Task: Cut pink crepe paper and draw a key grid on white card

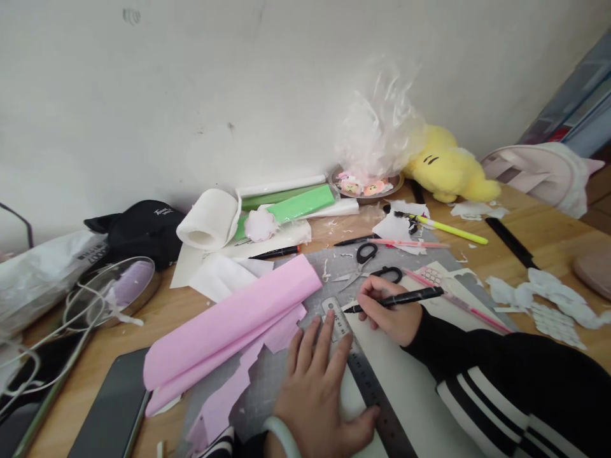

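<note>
My left hand point(317, 381) lies flat with fingers spread, pressing on a metal ruler point(367, 381). The ruler rests on a sheet of white paper point(405, 375) and slants toward the front edge of the view. In my right hand point(389, 315) is a black pen point(414, 296), its tip beside the far end of the ruler. Just beyond that hand, scissors point(365, 261) with black handles lie on the grey mat point(267, 381). A folded roll of pink paper point(233, 318) sits left of my left hand, with torn pink scraps below it.
A toilet paper roll point(210, 219), green paper packs point(300, 207) and a plastic bowl point(394, 189) line the wall beside a yellow plush toy point(443, 165). Pens and tissue scraps point(548, 296) lie at right. A dark phone point(112, 407), cables and a black cap point(146, 229) are at left.
</note>
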Motion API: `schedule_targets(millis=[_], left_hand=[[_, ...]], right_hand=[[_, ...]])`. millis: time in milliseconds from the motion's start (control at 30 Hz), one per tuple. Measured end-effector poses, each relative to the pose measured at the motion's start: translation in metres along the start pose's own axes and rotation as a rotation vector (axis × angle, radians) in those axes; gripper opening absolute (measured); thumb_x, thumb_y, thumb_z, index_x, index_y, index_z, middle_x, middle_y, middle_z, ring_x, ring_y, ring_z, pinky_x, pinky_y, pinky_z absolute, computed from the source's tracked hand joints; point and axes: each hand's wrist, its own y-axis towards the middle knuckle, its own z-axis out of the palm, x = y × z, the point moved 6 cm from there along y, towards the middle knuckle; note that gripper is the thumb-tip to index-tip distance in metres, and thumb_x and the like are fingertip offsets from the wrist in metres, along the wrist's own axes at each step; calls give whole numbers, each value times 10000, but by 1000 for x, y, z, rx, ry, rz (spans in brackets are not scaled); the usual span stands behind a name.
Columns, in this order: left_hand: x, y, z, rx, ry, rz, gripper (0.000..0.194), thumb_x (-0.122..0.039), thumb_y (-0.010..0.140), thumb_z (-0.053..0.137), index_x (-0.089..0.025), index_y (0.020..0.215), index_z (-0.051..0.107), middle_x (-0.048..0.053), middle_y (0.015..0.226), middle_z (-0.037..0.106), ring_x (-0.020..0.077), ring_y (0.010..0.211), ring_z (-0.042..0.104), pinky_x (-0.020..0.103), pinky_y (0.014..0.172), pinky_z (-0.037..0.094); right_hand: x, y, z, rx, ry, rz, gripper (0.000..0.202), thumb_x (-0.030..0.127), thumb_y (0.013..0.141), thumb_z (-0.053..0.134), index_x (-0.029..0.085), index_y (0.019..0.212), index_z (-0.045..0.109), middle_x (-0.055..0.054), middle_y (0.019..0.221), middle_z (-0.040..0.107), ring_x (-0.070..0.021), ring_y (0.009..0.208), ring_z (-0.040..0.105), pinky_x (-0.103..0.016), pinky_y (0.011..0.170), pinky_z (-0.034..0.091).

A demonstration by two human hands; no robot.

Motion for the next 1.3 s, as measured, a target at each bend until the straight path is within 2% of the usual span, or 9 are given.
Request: schedule_targets(millis=[267,567,800,1000,1300], left_hand=[[1,-2,2,37,-31,-16,682,-593,652,532,-249,1234,446,74,1396,301,323,1238,295,488,977,244],[2,-1,2,48,-55,-33,679,-618,658,509,-256,1230,451,71,1397,296,317,1252,277,496,984,232],[1,-3,2,15,-34,-9,661,-597,655,529,-226,1200,476,96,1386,318,307,1247,291,471,990,236],[1,-3,2,9,-18,-3,663,-596,657,526,-221,1200,474,103,1386,315,302,1253,281,469,992,232],[2,-3,2,21,-38,-6,666,-628,673,490,-231,1208,469,97,1390,307,302,1256,278,475,995,229]], right_hand=[[0,0,-1,-18,-6,-38,115,233,684,493,181,600,435,49,472,535,-53,359,428,-157,373,347],[0,1,-1,-14,-31,-20,97,211,676,481,182,598,433,50,474,532,-55,360,436,-158,377,357],[0,-4,-1,5,-86,-84,137,171,643,393,207,521,342,68,348,403,-78,304,403,-176,327,293],[1,-3,1,22,-177,-118,148,161,637,396,209,519,321,64,344,406,-84,304,409,-189,338,279],[0,-2,0,30,-192,-126,164,147,647,395,211,525,307,65,358,406,-88,317,416,-202,350,269]])
